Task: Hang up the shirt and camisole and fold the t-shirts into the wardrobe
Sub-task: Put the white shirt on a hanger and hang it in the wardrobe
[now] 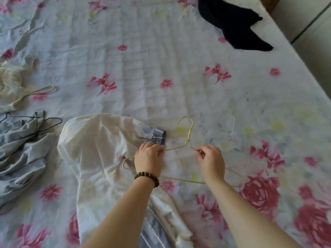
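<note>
Hands: left hand and right hand are pinching a yellow wire hanger touching a white shirt on a floral bed

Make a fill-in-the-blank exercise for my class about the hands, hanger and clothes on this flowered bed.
The left hand and right hand pinch one thin ____ wire hanger.
The brown wooden bead bracelet sits on the ____ wrist.
The white shirt with blue cuffs lies mostly ____ of that hanger.
The crumpled dark navy garment lies far off to the ____.
Missing words: yellow; left; left; right.
</note>
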`<state>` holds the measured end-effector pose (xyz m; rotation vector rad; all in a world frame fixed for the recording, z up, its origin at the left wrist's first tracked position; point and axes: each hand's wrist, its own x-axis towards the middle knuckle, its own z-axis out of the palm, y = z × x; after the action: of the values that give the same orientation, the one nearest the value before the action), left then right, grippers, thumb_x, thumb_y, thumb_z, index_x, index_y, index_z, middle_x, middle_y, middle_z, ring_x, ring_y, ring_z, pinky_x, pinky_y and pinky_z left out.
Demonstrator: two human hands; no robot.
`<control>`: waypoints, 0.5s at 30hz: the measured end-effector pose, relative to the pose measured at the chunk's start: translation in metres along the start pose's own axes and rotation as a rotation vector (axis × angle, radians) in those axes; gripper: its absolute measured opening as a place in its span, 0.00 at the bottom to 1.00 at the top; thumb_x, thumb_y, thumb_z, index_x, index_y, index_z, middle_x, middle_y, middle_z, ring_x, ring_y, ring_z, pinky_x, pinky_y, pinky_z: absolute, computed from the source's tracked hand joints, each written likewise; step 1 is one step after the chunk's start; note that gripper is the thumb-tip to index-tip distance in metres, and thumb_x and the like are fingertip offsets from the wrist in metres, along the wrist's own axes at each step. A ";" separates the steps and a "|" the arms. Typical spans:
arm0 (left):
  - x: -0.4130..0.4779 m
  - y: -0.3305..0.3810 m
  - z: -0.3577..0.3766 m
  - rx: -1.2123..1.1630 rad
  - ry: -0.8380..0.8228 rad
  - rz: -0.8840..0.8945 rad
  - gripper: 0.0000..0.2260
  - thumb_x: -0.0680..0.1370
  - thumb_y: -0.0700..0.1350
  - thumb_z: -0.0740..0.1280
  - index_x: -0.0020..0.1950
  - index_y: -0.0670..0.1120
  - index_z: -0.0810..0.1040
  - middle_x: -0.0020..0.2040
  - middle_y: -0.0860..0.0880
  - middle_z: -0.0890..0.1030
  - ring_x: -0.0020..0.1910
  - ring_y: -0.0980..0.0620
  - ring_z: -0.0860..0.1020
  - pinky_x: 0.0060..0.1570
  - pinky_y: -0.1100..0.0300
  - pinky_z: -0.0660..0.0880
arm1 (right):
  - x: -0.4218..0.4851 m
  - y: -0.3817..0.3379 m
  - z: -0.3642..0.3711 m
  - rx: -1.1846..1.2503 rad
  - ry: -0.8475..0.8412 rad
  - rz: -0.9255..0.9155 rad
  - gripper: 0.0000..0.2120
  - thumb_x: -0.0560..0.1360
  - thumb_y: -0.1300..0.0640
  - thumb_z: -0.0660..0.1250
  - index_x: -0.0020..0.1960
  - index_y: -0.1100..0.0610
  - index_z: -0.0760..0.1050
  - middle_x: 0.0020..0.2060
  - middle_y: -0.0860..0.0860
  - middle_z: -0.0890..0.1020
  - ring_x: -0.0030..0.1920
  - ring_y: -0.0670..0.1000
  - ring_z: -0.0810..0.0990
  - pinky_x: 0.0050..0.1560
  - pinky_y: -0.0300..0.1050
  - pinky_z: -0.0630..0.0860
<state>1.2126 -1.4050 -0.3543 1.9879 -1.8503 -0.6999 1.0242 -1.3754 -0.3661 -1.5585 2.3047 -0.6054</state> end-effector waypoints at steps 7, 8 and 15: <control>0.007 0.057 0.087 -0.024 -0.108 0.077 0.04 0.74 0.41 0.70 0.43 0.48 0.84 0.41 0.50 0.80 0.48 0.47 0.75 0.38 0.57 0.67 | 0.018 0.089 -0.021 -0.067 0.043 0.118 0.04 0.67 0.63 0.74 0.39 0.58 0.81 0.36 0.53 0.79 0.40 0.59 0.76 0.37 0.47 0.72; 0.008 0.060 0.098 -0.021 -0.121 0.081 0.04 0.74 0.42 0.69 0.43 0.48 0.84 0.41 0.50 0.80 0.49 0.47 0.74 0.37 0.58 0.66 | 0.019 0.099 -0.019 -0.071 0.047 0.131 0.03 0.67 0.63 0.74 0.40 0.58 0.81 0.37 0.53 0.80 0.41 0.58 0.76 0.37 0.47 0.72; 0.012 0.061 0.139 0.032 -0.136 0.147 0.04 0.74 0.43 0.70 0.42 0.48 0.84 0.40 0.50 0.81 0.44 0.45 0.75 0.44 0.57 0.60 | 0.017 0.140 0.000 -0.098 0.075 0.166 0.04 0.67 0.62 0.75 0.41 0.58 0.82 0.37 0.53 0.79 0.40 0.58 0.76 0.37 0.47 0.71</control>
<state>1.0839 -1.4107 -0.4364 1.8412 -2.0735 -0.7834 0.9053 -1.3462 -0.4355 -1.3889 2.5236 -0.5243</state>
